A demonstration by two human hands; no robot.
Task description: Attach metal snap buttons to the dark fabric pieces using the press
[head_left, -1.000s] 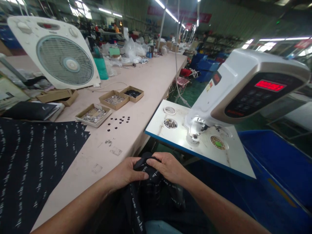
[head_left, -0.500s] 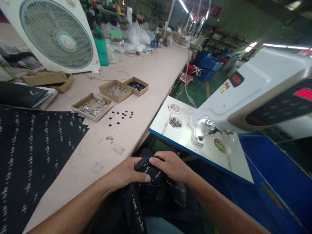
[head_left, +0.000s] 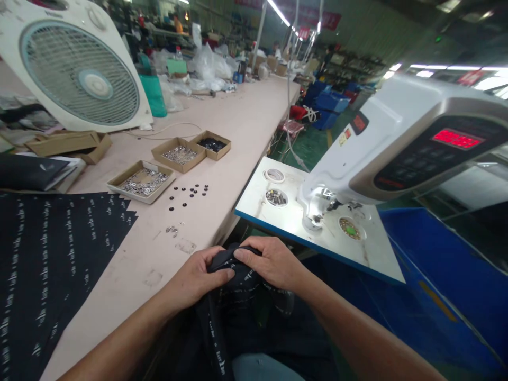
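My left hand (head_left: 197,278) and my right hand (head_left: 270,261) both grip a bunched piece of black printed fabric (head_left: 238,278) in my lap, just off the table's near edge. The fingers of both hands are curled round the cloth, thumbs pressing on top. More of this fabric hangs down between my forearms. A white press machine (head_left: 397,140) with a red display stands to the right, over a white work plate (head_left: 289,219).
A stack of black printed fabric pieces (head_left: 47,264) lies at the left of the pink table (head_left: 222,174). Three cardboard trays of small metal parts (head_left: 143,181) and loose black buttons (head_left: 188,193) sit ahead. A white fan (head_left: 77,74) stands behind. Blue bins (head_left: 444,275) are at the right.
My hands have stayed together on the fabric and shifted slightly, working the cloth. The view has swung a little left and down.
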